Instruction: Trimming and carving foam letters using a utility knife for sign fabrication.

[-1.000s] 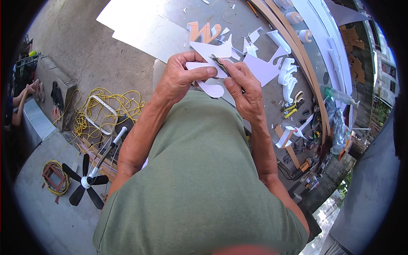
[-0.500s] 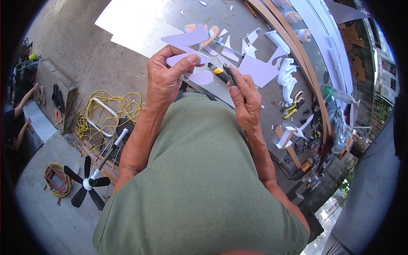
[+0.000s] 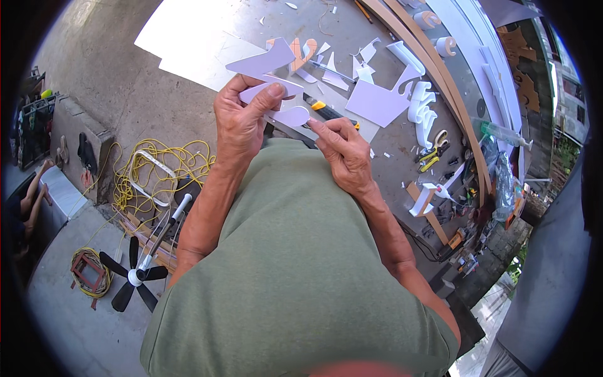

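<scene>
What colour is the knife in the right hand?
The utility knife in the right hand is yellow and black, seen best in the head view.

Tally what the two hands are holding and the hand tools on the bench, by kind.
White cut-out shape, held in left hand: 1
Yellow-and-black utility knife, in right hand: 1
Yellow-handled scissors on the bench: 1
Total: 3

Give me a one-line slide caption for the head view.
Left hand lifts a white cut-out sheet piece while the right hand holds a yellow utility knife over the workbench.
</scene>
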{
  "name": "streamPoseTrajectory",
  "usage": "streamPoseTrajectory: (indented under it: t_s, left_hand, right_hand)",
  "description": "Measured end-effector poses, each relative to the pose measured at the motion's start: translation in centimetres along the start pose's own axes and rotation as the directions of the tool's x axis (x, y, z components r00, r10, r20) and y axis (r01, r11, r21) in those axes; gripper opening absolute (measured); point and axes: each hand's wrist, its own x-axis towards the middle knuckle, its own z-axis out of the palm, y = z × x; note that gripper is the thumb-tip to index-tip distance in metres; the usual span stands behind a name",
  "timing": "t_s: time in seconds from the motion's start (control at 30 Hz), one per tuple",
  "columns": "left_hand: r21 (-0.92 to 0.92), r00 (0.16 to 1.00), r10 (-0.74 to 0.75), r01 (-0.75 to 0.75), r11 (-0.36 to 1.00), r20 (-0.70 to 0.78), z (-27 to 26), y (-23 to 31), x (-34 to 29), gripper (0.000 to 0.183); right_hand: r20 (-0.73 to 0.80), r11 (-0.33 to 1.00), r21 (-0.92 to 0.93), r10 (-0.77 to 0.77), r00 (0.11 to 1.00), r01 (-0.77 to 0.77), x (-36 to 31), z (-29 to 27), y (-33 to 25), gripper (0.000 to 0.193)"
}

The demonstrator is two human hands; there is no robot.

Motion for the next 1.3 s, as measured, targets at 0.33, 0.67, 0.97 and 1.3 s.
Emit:
streamPoseTrajectory:
  t_s: [0.33, 0.67, 0.97, 1.3]
  left_hand:
    - [0.135, 0.998, -0.020, 0.012, 0.991, 0.054, 1.4, 0.2, 0.1, 0.022]
    - [-0.031, 0.991, -0.118, 0.120, 0.992, 0.070, 0.5, 0.4, 0.5, 0.018]
    - [-0.035, 0.974, -0.223, 0.225, 0.974, 0.049, 0.9, 0.0, 0.3, 0.017]
    - [-0.119, 0.873, -0.477, 0.465, 0.877, -0.104, 2.4, 0.5, 0.1, 0.018]
  right_hand:
    - [-0.129, 0.992, 0.066, -0.101, 0.986, 0.111, 4.5, -0.5, -2.0, 0.042]
    - [-0.080, 0.963, 0.263, 0.077, 0.994, -0.053, 1.4, -1.1, 1.6, 0.040]
    - [-0.046, 0.974, 0.214, -0.071, 0.996, 0.079, 3.5, -0.6, 0.3, 0.036]
    - [0.090, 0.771, 0.590, 0.232, 0.969, -0.240, 3.6, -1.8, -0.5, 0.034]
